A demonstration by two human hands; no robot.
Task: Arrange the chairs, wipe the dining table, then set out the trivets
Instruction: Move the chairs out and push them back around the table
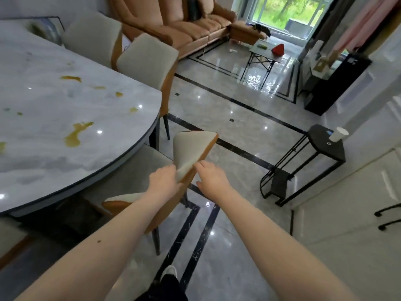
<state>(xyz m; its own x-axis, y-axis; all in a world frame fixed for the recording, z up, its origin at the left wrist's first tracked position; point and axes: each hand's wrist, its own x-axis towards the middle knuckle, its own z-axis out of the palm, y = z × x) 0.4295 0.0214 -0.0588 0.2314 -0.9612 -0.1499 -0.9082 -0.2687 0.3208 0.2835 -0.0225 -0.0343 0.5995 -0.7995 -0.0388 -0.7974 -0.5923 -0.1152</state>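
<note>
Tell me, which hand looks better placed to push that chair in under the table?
Probably the left hand: it already grips the chair's backrest, while the right hand only rests open against its outer edge.

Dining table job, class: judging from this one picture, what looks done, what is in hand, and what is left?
Done: two chairs at the far side stand tucked against the dining table. In hand: the left hand and right hand are on the backrest of the nearest chair. Left: wiping, since yellow spills remain on the top, and trivets, none in view.
</note>
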